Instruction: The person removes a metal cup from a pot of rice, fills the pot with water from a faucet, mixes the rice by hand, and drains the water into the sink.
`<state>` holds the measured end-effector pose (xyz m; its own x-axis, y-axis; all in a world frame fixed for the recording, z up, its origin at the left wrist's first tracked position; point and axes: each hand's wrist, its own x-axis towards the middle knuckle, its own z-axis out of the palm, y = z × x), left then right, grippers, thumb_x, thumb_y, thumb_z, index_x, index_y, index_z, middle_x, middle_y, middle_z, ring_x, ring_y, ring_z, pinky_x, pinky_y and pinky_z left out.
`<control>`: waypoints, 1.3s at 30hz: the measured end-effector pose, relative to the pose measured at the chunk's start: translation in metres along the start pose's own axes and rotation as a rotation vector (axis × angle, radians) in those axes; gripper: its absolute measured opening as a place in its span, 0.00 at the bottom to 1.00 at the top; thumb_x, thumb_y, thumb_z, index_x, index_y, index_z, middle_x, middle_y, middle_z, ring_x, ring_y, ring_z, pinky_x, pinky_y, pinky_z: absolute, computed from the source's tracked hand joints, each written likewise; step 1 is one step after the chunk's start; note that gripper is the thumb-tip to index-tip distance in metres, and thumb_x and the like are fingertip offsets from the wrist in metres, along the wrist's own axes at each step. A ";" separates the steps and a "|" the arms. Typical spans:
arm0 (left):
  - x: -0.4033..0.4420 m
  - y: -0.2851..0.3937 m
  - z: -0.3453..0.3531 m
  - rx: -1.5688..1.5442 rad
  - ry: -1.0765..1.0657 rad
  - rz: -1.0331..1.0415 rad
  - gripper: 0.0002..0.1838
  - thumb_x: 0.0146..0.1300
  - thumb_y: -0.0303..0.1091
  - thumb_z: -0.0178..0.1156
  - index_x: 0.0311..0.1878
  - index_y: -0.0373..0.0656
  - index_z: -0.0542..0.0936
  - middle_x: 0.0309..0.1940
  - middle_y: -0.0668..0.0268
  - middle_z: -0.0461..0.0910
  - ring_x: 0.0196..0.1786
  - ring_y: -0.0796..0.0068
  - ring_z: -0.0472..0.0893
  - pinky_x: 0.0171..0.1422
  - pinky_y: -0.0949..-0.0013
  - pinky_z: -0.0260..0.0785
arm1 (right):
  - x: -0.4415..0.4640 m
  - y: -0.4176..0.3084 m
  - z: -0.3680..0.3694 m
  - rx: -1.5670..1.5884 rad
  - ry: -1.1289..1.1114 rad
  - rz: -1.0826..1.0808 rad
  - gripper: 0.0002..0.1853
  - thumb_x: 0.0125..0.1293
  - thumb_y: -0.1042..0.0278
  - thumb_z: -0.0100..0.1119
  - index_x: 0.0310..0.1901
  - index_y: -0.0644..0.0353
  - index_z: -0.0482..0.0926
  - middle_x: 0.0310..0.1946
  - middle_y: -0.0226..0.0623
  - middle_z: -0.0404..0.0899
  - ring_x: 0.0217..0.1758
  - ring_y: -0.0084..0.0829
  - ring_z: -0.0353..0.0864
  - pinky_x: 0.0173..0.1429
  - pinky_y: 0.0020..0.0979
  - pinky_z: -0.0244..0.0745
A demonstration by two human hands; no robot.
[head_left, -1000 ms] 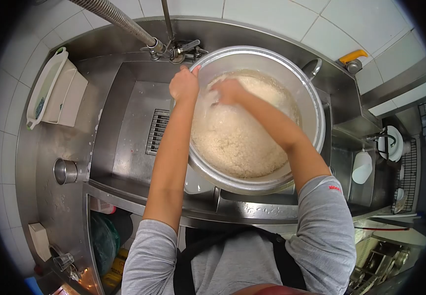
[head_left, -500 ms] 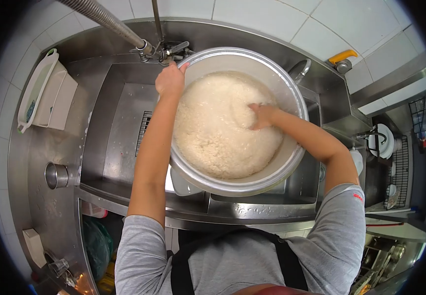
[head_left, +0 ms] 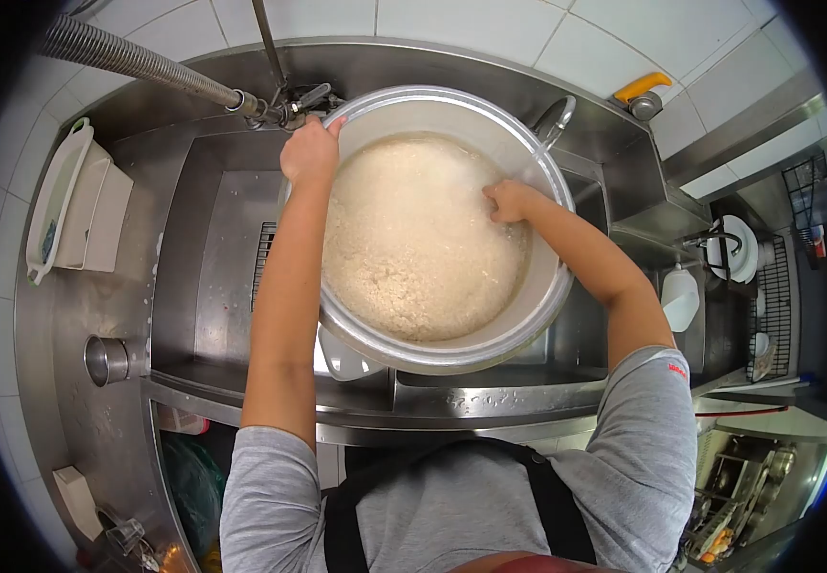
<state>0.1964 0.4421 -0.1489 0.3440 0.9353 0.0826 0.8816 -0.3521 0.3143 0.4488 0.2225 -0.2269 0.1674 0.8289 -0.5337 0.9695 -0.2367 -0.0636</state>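
A large round metal pot (head_left: 552, 286) sits across the sink, filled with white rice (head_left: 413, 239) in cloudy water. My left hand (head_left: 312, 151) is closed over the upper left of the pot's rim, thumb along the edge. At the right side of the rice, my right hand (head_left: 511, 201) is at the water's surface with its fingers curled together. Its fingertips are partly hidden in the cloudy water, so whether rice is in them cannot be made out.
Steel sink basins (head_left: 208, 258) lie under the pot. A spray hose (head_left: 155, 65) and tap (head_left: 299, 105) stand behind, with a curved spout (head_left: 555, 124) at right. On the left counter are pale tubs (head_left: 93, 210) and a metal cup (head_left: 106, 360). A white scoop (head_left: 680, 298) is at right.
My right hand has lifted slightly and its spread fingers have drawn together. The left hand stays on the rim. The whole view has shifted a little.
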 end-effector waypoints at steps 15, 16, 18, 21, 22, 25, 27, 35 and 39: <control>0.003 0.001 0.007 0.020 0.028 -0.024 0.32 0.59 0.64 0.42 0.51 0.47 0.74 0.38 0.52 0.79 0.43 0.52 0.79 0.44 0.55 0.71 | -0.057 -0.130 0.026 -0.065 -0.220 0.071 0.53 0.40 0.58 0.67 0.65 0.67 0.45 0.55 0.62 0.61 0.48 0.54 0.73 0.52 0.42 0.71; 0.001 0.003 0.005 0.021 0.050 -0.015 0.31 0.59 0.64 0.43 0.47 0.45 0.75 0.37 0.53 0.80 0.42 0.53 0.79 0.43 0.56 0.72 | -0.067 -0.145 0.024 0.017 -0.192 0.007 0.52 0.41 0.61 0.66 0.65 0.64 0.44 0.56 0.63 0.58 0.48 0.55 0.72 0.51 0.43 0.71; -0.002 0.006 0.005 0.022 0.071 -0.010 0.30 0.59 0.63 0.44 0.42 0.42 0.76 0.36 0.53 0.80 0.41 0.53 0.80 0.42 0.57 0.72 | -0.070 -0.167 0.022 0.097 -0.166 -0.060 0.51 0.43 0.63 0.65 0.66 0.61 0.44 0.57 0.64 0.54 0.49 0.55 0.71 0.50 0.45 0.71; -0.002 0.003 0.003 0.007 0.093 -0.008 0.30 0.59 0.63 0.44 0.41 0.42 0.76 0.35 0.53 0.80 0.41 0.53 0.80 0.42 0.57 0.72 | -0.050 -0.193 0.025 0.141 0.010 -0.305 0.47 0.44 0.68 0.64 0.66 0.54 0.48 0.58 0.60 0.56 0.54 0.56 0.67 0.52 0.47 0.69; 0.001 0.001 0.005 0.005 0.058 -0.015 0.31 0.59 0.64 0.43 0.46 0.45 0.75 0.36 0.52 0.80 0.42 0.52 0.79 0.43 0.55 0.72 | -0.029 -0.195 0.037 0.026 0.218 -0.397 0.43 0.45 0.67 0.64 0.64 0.50 0.53 0.59 0.57 0.56 0.57 0.55 0.64 0.54 0.49 0.66; 0.006 -0.006 0.011 -0.003 0.033 -0.027 0.32 0.59 0.65 0.42 0.51 0.47 0.74 0.38 0.51 0.79 0.43 0.51 0.79 0.44 0.54 0.71 | 0.002 -0.211 0.015 -0.162 0.342 -0.404 0.38 0.43 0.63 0.65 0.61 0.44 0.63 0.59 0.51 0.58 0.61 0.52 0.59 0.58 0.54 0.59; 0.004 -0.009 0.011 0.000 0.034 -0.031 0.32 0.59 0.65 0.42 0.51 0.47 0.74 0.37 0.51 0.79 0.43 0.51 0.79 0.44 0.54 0.71 | 0.019 -0.212 -0.005 -0.255 0.260 -0.248 0.35 0.42 0.55 0.65 0.58 0.43 0.69 0.59 0.48 0.61 0.63 0.51 0.56 0.59 0.59 0.54; 0.004 -0.010 0.010 -0.016 0.036 -0.032 0.31 0.59 0.64 0.44 0.45 0.44 0.75 0.36 0.53 0.80 0.41 0.53 0.80 0.43 0.56 0.72 | 0.072 -0.106 -0.011 -0.016 0.249 0.146 0.43 0.48 0.29 0.51 0.63 0.46 0.63 0.65 0.40 0.56 0.69 0.50 0.47 0.67 0.55 0.47; 0.004 -0.010 0.009 -0.027 0.027 -0.039 0.30 0.58 0.63 0.46 0.42 0.42 0.76 0.35 0.55 0.80 0.41 0.56 0.80 0.42 0.59 0.73 | 0.035 -0.085 0.005 -0.175 -0.138 0.214 0.49 0.53 0.23 0.31 0.65 0.60 0.56 0.69 0.44 0.44 0.71 0.49 0.40 0.69 0.51 0.44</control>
<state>0.1914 0.4487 -0.1599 0.3003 0.9491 0.0955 0.8850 -0.3146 0.3433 0.3711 0.2690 -0.2449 0.3570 0.6897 -0.6300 0.9329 -0.2981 0.2022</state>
